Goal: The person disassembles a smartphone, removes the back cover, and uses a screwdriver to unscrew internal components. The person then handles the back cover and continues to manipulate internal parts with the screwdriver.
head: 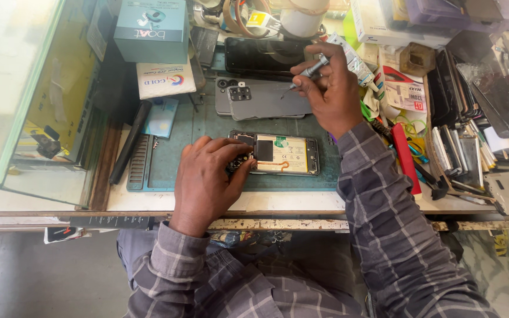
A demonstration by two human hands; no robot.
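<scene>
As we look down from our own head, a cluttered repair bench fills the view. At nine o'clock stands a glass case point(30, 94), with a teal box point(151, 26) at eleven o'clock and a white card packet point(165, 79) just below it. A dark ridged tool tray point(139, 162) lies along the left edge of the green work mat point(207, 126).

Near the centre, our left hand point(207, 182) presses down on the left end of an opened phone point(281, 154), fingers curled over its camera corner to steady it; its pale battery faces up. The phone lies flat on the mat, just below centre.

At twelve o'clock, well above the opened phone, our right hand point(325, 82) pinches a slim metal screwdriver point(308, 72) between thumb and fingertips, tip pointing down-left over a grey back cover point(266, 101) that lies near a dark phone point(263, 56). At three o'clock sit a red-handled tool point(406, 159) and a stack of phone screens point(460, 153).

We judge this a screw-handling step in the teardown. Bringing the tip back to the opened phone would call for careful, steady aim.
</scene>
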